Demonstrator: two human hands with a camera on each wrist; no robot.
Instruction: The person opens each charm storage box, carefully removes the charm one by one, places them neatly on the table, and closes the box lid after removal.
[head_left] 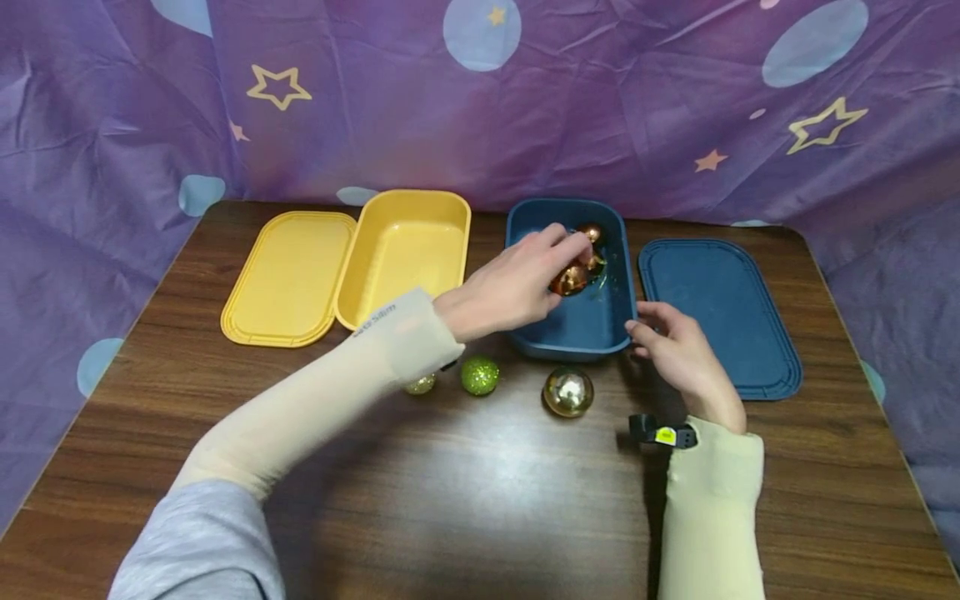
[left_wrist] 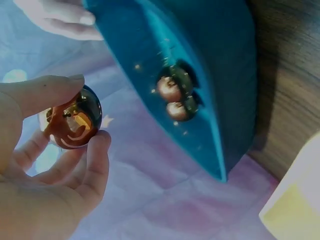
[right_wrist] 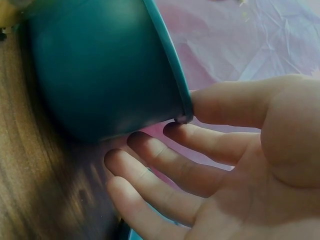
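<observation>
My left hand (head_left: 513,279) reaches over the blue box (head_left: 573,353) and holds a shiny copper bauble (left_wrist: 75,122) between thumb and fingers. In the left wrist view this bauble is raised apart from the box. Smaller copper baubles (left_wrist: 169,89) and something dark green lie inside the box. At the near right corner, my right hand (head_left: 678,346) pinches the box rim with thumb and forefinger. The other fingers (right_wrist: 150,192) spread below, beside the box wall. A gold bauble (head_left: 567,392) and a glittery green ball (head_left: 480,376) rest on the table before the box.
A yellow box (head_left: 405,250) stands to the left with its yellow lid (head_left: 288,275) beside it. To the right lies a blue lid (head_left: 723,317). A pale glittery ball (head_left: 421,384) is partly hidden by the left sleeve. Purple cloth (head_left: 585,100) hangs behind the wooden table (head_left: 480,517).
</observation>
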